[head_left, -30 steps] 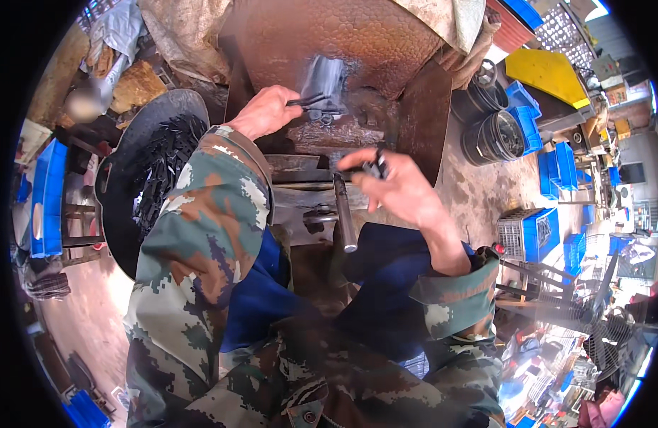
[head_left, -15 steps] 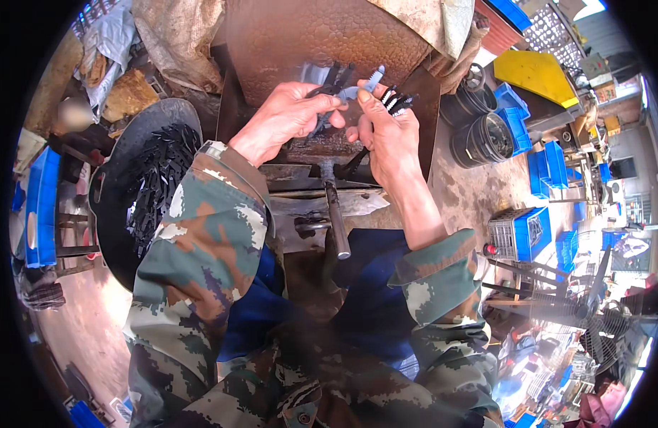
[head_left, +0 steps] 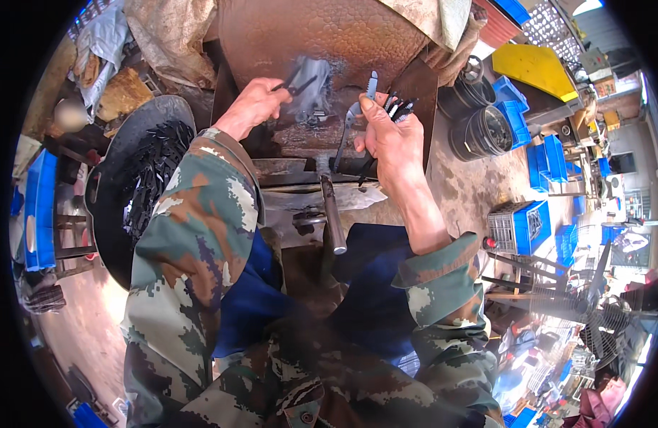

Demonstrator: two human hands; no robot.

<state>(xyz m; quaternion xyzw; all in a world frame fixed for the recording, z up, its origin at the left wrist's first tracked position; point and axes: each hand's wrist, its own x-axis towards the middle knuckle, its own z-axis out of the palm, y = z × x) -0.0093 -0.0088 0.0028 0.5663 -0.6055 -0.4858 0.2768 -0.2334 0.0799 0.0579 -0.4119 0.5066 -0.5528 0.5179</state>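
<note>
My left hand (head_left: 254,107) is closed on dark flat metal pieces (head_left: 298,83) that stick out past its fingertips, beside a blurred grey shape (head_left: 315,85) in front of the brown metal hood. To its right, my right hand (head_left: 397,143) pinches a slim grey piece (head_left: 372,84) with a notched edge, upright between thumb and fingers. A long dark curved piece (head_left: 342,139) hangs by the same fingers; whether it joins the grey one I cannot tell. Several black strips (head_left: 400,108), some with pale toothed edges, are also gripped in this hand.
A brown dented metal hood (head_left: 329,32) rises ahead. A metal rod (head_left: 333,214) points toward me. At left stands a black tub (head_left: 173,110) of dark strips; at right are black buckets (head_left: 479,135), blue crates (head_left: 534,225) and a fan (head_left: 603,321).
My left hand has drawn away to the left from my right hand, carrying dark pieces with it. My right hand has stayed nearly in place, still gripping its bundle.
</note>
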